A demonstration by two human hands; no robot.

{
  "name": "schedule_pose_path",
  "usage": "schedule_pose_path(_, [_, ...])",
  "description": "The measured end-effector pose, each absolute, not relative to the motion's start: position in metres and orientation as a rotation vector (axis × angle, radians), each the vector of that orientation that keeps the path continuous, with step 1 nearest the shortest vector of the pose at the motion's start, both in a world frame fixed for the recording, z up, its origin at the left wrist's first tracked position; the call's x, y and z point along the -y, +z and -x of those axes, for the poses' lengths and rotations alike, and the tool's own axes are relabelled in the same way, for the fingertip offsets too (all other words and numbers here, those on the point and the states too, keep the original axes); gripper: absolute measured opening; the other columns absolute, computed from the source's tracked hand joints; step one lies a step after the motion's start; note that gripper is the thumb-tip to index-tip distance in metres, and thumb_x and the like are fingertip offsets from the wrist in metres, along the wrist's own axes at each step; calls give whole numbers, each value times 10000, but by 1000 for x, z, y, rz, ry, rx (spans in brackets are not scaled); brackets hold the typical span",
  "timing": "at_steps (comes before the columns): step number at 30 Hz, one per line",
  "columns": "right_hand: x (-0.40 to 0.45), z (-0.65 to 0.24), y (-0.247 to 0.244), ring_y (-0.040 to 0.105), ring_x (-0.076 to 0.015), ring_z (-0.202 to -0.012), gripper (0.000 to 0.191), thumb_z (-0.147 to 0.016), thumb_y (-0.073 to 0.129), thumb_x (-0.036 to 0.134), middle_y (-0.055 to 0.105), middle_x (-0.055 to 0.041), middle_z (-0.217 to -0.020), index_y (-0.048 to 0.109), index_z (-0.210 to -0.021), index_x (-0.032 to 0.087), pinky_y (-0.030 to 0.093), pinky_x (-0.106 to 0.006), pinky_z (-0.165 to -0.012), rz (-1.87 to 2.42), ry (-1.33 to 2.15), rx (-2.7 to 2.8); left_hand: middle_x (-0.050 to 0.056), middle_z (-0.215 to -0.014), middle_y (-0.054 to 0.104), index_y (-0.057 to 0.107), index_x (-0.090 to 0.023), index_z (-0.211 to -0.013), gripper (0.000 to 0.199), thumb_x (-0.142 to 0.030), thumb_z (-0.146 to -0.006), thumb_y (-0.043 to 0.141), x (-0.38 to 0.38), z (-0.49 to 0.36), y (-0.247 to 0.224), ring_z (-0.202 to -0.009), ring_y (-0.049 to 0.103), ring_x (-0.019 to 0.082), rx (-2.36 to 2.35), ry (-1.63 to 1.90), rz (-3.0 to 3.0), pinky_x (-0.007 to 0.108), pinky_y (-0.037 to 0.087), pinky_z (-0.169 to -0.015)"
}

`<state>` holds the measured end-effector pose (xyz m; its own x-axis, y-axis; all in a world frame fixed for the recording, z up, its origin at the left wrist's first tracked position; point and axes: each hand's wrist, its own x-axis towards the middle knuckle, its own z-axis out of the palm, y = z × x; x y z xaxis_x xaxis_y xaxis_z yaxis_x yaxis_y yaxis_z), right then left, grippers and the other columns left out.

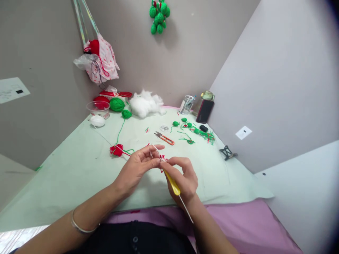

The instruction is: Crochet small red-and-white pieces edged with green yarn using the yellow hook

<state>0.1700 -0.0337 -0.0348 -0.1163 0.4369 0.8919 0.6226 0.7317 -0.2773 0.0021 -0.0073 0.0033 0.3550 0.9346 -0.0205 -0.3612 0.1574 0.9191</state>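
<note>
My left hand (141,164) pinches a small red and white crocheted piece (162,158), with white yarn running over its fingers. My right hand (184,176) grips a hook with a yellow handle (173,183), its tip at the small piece. A thin white strand or rod sticks out below the handle. To the left lies a red crocheted piece (116,150) with green and white yarn across it. Orange-handled thread snips (164,138) rest just beyond my hands. The stitches are too small to make out.
At the back left are a clear tub (98,110), a white yarn ball (97,121), green yarn (117,104) and white stuffing (146,103). Back right stand a glass with pens (187,105) and a phone (205,111). Green crocheted pieces (196,130) lie on the pale green cloth (79,169).
</note>
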Motion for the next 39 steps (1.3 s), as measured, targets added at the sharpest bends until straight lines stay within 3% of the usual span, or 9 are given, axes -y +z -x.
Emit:
schedule_pose_path(8, [33, -172, -22, 719, -185, -878, 395, -958, 602, 79, 749, -69, -967, 711, -1284, 274, 621, -319, -757, 748, -426, 1928, 37, -1027, 708, 810, -227, -1120, 284, -305, -847, 822, 13, 3, 7, -930, 602, 160, -659, 1028, -935, 274, 483, -873])
schedule_pose_path(12, [32, -170, -20, 709, -168, -894, 304, -975, 574, 70, 736, -74, -962, 706, -1218, 196, 622, -284, -771, 721, -452, 1961, 14, -938, 710, 833, -229, -1016, 240, -336, -804, 869, 7, 5, 3, -849, 595, 127, -693, 1037, -913, 238, 480, -817])
schedule_pose_path(16, [13, -184, -14, 714, -162, -1005, 382, -992, 517, 49, 729, -81, -1123, 650, -1287, 253, 615, -285, -863, 865, -408, 1963, 15, -902, 736, 838, -237, -1008, 252, -342, -784, 886, -3, 9, 3, -845, 625, 135, -732, 1079, -918, 246, 491, -821])
schedule_pose_path(23, [-78, -202, -1, 654, -312, -1167, 319, -1022, 571, 342, 695, -177, -1217, 630, -1278, 161, 552, -411, -932, 1720, -6, 2353, 30, -872, 745, 828, -173, -1007, 244, -270, -790, 886, -37, 23, -5, -800, 645, 129, -705, 1085, -939, 236, 508, -780])
schedule_pose_path(26, [-110, -200, -17, 626, -337, -1185, 239, -979, 628, 302, 686, -218, -1198, 677, -1126, 120, 526, -411, -940, 1773, 105, 2350, 35, -800, 733, 814, -139, -1026, 276, -239, -780, 891, -53, 29, -14, -751, 652, 129, -649, 1031, -876, 237, 527, -748])
schedule_pose_path(29, [-121, -202, -32, 605, -323, -1194, 212, -1014, 506, 231, 668, -238, -1204, 682, -1036, 114, 490, -405, -966, 1753, 227, 2310, 28, -768, 708, 803, -121, -1043, 267, -193, -795, 869, -62, 32, -23, -712, 645, 115, -639, 1029, -831, 217, 534, -702])
schedule_pose_path(33, [-112, -208, -27, 643, -249, -918, 329, -1047, 344, 241, 680, -159, -977, 649, -1031, 119, 488, -374, -861, 1642, 440, 2205, 35, -779, 700, 780, -105, -1110, 251, -127, -860, 785, -64, 35, -31, -703, 652, 112, -629, 1056, -768, 213, 552, -691])
schedule_pose_path(36, [-93, -207, -13, 546, -163, -648, 451, -1079, 236, 394, 567, -12, -714, 619, -1050, 157, 467, -295, -677, 1460, 686, 2165, 46, -792, 710, 771, -105, -1123, 230, -98, -897, 729, -64, 36, -33, -707, 661, 116, -623, 1094, -732, 213, 563, -698])
schedule_pose_path(39, [-74, -200, -4, 440, -119, -570, 524, -1041, 293, 597, 454, 45, -666, 611, -1052, 181, 400, -249, -563, 1273, 887, 2135, 47, -801, 716, 775, -102, -1103, 211, -76, -904, 708, -65, 36, -33, -704, 666, 111, -616, 1121, -708, 205, 568, -698])
